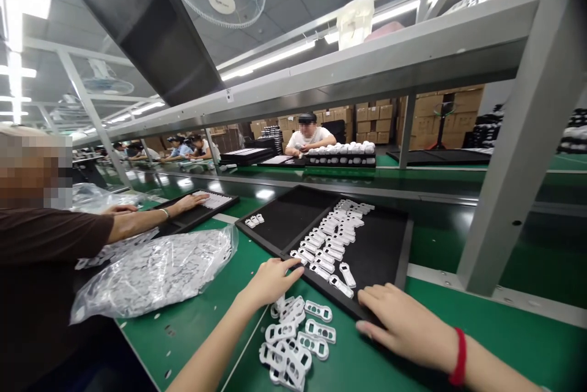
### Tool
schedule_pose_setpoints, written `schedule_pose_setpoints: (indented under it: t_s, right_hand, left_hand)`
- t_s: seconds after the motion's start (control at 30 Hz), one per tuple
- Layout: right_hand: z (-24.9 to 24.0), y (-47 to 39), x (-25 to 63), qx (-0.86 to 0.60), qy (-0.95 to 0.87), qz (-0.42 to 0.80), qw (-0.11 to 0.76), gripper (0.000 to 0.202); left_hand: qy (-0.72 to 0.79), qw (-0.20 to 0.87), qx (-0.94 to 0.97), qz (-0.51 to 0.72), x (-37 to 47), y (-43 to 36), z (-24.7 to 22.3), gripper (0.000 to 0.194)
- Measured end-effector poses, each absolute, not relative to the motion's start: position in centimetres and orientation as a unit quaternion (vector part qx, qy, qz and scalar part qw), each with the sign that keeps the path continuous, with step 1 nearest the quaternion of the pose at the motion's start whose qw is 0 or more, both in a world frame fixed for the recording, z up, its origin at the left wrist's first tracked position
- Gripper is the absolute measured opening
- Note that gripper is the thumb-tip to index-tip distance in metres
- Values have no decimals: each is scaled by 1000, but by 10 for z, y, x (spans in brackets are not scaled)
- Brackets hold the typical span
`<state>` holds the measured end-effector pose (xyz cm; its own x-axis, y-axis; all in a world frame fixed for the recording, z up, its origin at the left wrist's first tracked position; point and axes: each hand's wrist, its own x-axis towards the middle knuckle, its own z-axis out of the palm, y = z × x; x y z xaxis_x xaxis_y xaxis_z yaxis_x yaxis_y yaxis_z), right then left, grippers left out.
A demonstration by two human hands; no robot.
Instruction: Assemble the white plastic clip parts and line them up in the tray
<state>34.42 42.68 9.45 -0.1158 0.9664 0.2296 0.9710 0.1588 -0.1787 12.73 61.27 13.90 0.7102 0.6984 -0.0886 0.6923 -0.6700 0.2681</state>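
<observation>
My left hand (273, 280) reaches to the near rim of a black tray (275, 211). Its fingers are stretched out, with thumb and index finger apart, and the fingertips are close to the white plastic parts (321, 260) in the tray. Whether they touch one is unclear. These flat, elongated parts, with cut-out openings, lie in slanting rows. My right hand (403, 321), wearing a red wristband, grips the tray's near right corner, fingers over the rim and thumb outside. A loose pile of similar white parts (293, 337) lies on the green table between my forearms.
A clear plastic bag (160, 269) full of white parts lies at left. Beyond it, a co-worker's hand (188, 202) rests at another black tray (217, 211). A metal post (513, 135) rises at right under an overhead shelf. Another person sits across the line.
</observation>
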Motion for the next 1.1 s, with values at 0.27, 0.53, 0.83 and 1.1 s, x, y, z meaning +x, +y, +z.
schedule_pose_setpoints:
  t_s: [0.27,0.53,0.83,1.1]
  right_hand:
    - [118,429,396,-695,-667,116,240,33]
    - [90,480,373,-700,-658,93,261,33]
    - [87,488,362,-709,-648,86,265,32]
    - [87,485,363,-695,-648,106,293,37]
  left_hand:
    - [377,110,920,19,134,610,140,46]
    - [377,95,921,28,133,609,134,43]
    - [377,142,915,40,127,610,135,45]
    - [366,235,900,15,106,579,144,50]
